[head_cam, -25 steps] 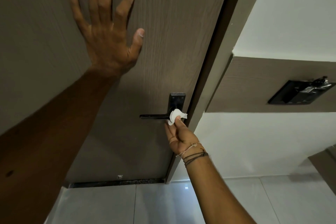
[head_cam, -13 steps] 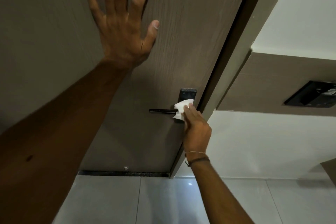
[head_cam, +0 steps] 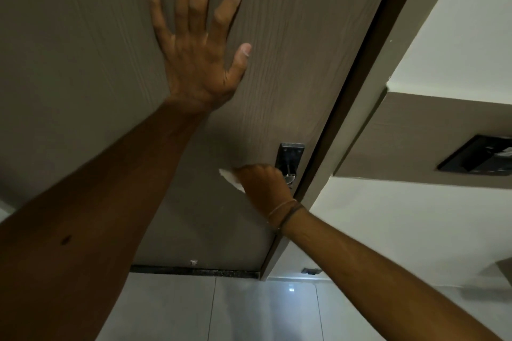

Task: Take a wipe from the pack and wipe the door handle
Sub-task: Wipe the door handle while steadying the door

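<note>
The dark door handle's backplate (head_cam: 290,158) sits near the right edge of the brown wood-grain door (head_cam: 291,36). Its lever is hidden under my right hand (head_cam: 263,185), which is closed around the lever with a white wipe (head_cam: 231,180) in it. A corner of the wipe sticks out to the left of the fist. My left hand (head_cam: 198,55) is pressed flat on the door above, with its fingers spread. No wipe pack is in view.
The dark door frame (head_cam: 368,86) runs along the door's right edge. Beyond it is a white wall with a brown band holding a black panel (head_cam: 476,158). Pale glossy floor tiles (head_cam: 263,310) lie below, past a dark threshold strip (head_cam: 194,271).
My right hand has slid left from the handle's base along the lever and now wraps over it with the wipe. The view has shifted; my left hand stays flat on the door.
</note>
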